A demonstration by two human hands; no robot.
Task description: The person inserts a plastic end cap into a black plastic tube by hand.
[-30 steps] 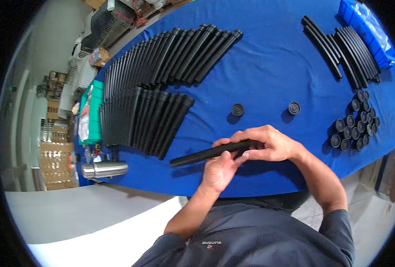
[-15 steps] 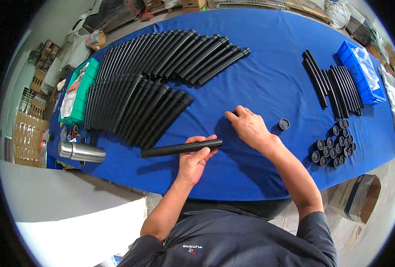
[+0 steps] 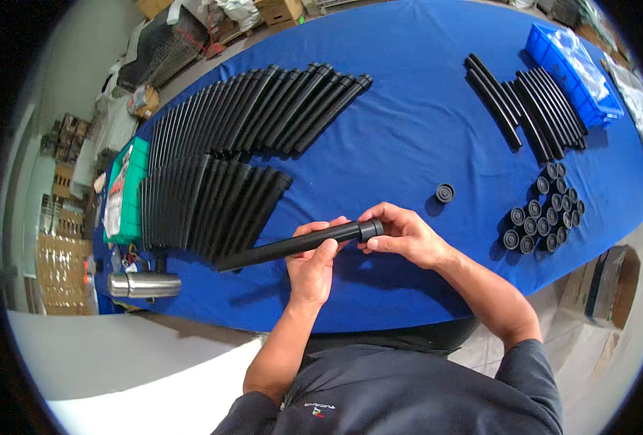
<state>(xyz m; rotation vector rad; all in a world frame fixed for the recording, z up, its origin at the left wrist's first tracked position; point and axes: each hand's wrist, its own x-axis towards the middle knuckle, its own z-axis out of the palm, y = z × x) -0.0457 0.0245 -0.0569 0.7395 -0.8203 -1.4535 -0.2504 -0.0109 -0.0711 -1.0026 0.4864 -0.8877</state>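
My left hand (image 3: 312,270) is wrapped round a black tube (image 3: 278,248), which lies slanted in front of me, its free end low at the left. At the tube's right end sits a round black end cap (image 3: 370,230). My right hand (image 3: 407,235) grips that cap between thumb and fingers. How deep the tube goes into the cap is hidden. Beyond my right hand a single loose cap (image 3: 445,193) lies on the blue cloth (image 3: 401,138).
Capped tubes lie in two fanned rows (image 3: 263,109) at left, beside a green crate (image 3: 134,192) and a steel flask (image 3: 144,285). At right are bare tubes (image 3: 546,109), several caps (image 3: 546,217) and a blue crate (image 3: 575,72).
My right hand has come down and toward me, bringing a cap onto the tube's right end. My left hand still holds the tube. The whole view has shifted slightly.
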